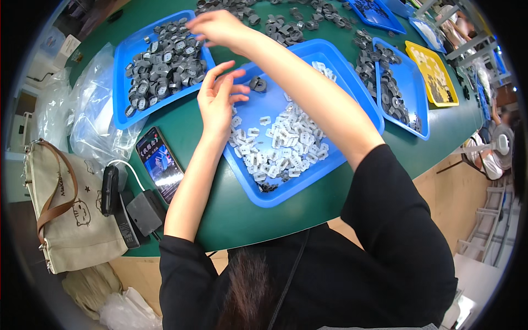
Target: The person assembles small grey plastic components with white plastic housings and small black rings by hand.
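Observation:
My left hand [218, 99] hovers over the left rim of the middle blue tray [330, 187], its fingers spread and nothing seen between them. Close to its fingertips, a dark grey round plastic part [257, 84] sits in that tray. A heap of small translucent white plastic parts [294, 140] fills the tray's middle and near end. Farther away, my right hand [220, 28] reaches across to the upper right edge of the left blue tray [122, 88], fingers stretched out and slightly blurred. Many dark grey round parts [162, 69] are piled in that left tray.
A lit phone [159, 165], a black charger [144, 212] with white cable and a canvas bag [77, 214] occupy the left side. Clear plastic bags [99, 115] lie beyond. Loose grey parts [283, 30] spread at the back; another blue tray [421, 118] and a yellow tray [448, 93] stand right.

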Demonstrator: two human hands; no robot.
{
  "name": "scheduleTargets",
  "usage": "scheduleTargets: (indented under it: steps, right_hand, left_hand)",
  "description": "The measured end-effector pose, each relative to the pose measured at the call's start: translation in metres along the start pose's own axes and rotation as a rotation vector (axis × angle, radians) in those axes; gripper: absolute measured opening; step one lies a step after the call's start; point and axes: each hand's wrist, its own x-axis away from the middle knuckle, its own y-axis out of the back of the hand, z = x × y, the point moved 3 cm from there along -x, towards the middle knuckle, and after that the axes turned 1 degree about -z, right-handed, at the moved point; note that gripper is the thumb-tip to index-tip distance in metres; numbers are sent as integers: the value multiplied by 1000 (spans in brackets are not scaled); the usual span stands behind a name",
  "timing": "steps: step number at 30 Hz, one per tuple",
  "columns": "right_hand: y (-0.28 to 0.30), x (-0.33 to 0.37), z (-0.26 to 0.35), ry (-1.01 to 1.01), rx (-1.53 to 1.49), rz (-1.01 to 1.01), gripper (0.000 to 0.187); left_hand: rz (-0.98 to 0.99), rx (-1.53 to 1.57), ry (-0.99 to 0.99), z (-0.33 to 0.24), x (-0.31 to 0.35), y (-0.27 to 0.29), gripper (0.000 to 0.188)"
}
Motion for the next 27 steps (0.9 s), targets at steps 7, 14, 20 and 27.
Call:
scheduleTargets:
  steps: [7, 14, 20, 27]
  right_hand:
    - [77, 110, -24, 194, 601, 114, 33]
    - [71, 134, -25, 136, 484, 209, 35]
    - [82, 133, -32, -16, 174, 179, 28]
    - [92, 127, -37, -169, -56, 15, 33]
  left_hand:
    - [-30, -101, 16, 0, 4, 4, 23]
    - [96, -440, -92, 14, 2, -2, 36]
    - [109, -454, -20, 16, 2, -2, 29]
    - [97, -712, -207, 5, 6, -14, 48]
